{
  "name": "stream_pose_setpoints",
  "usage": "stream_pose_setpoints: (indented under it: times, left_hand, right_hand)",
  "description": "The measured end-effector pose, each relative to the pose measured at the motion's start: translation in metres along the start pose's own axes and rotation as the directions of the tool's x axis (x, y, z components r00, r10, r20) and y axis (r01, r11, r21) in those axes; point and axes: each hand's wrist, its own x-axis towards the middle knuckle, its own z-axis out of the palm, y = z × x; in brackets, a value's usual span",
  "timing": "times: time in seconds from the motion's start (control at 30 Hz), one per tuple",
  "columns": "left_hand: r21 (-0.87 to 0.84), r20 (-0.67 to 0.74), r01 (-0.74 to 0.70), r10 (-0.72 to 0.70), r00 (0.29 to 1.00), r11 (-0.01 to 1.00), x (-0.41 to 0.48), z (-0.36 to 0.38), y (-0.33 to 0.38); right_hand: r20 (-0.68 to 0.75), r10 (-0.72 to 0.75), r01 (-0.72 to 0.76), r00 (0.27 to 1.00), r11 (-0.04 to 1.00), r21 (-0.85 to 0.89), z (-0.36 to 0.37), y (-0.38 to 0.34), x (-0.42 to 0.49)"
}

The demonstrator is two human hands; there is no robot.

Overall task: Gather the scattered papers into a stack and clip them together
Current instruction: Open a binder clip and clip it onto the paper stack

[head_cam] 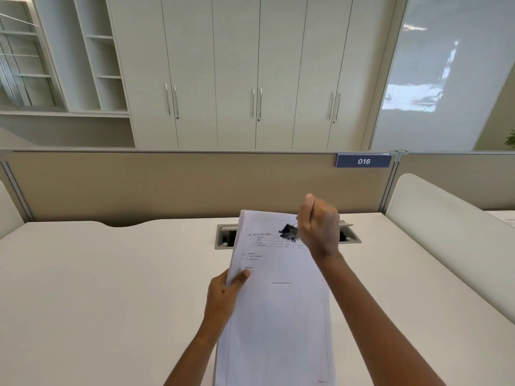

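Clipping the stack (278, 302), held over the table (111, 274).
Your left hand (223, 296) pinches its left edge; right hand (320, 229) grip closed on the blurred clip (288, 232) near the top. Square the edges, then push clip fully on.

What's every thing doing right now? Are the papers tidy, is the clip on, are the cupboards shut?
paper stack: gathered together, held above the desk.
left hand: grips the paper stack's left edge.
right hand: curled round the binder clip.
binder clip: at the stack's top; too blurred to tell if it's on.
cupboard doors: all shut.
cable hatch: lid up.
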Motion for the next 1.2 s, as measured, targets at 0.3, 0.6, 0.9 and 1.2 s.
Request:
stream_pose_setpoints:
  times: [0.3, 0.6, 0.9, 1.2]
  left_hand:
    - [0.084, 0.005, -0.132, 0.132, 0.991, 0.988, -0.013, 0.011, 0.006]
    - [0.202, 0.007, -0.231, 0.235, 0.972, 0.952, -0.016, 0.013, 0.009]
    - [0.271, -0.035, -0.251, 0.27, 0.962, 0.929, -0.018, 0.008, 0.011]
    - [0.261, -0.048, -0.34, 0.364, 0.93, 0.903, -0.018, 0.006, 0.02]
  right_hand:
    - [-0.133, -0.322, 0.317, 0.938, 0.947, -0.057, -0.01, -0.024, 0.044]
    - [-0.178, -0.403, 0.401, 0.897, 0.915, -0.052, -0.013, -0.03, 0.044]
    - [-0.117, -0.466, 0.467, 0.877, 0.884, -0.021, -0.017, -0.04, 0.046]
    - [-0.103, -0.497, 0.503, 0.862, 0.863, 0.043, -0.02, -0.053, 0.044]
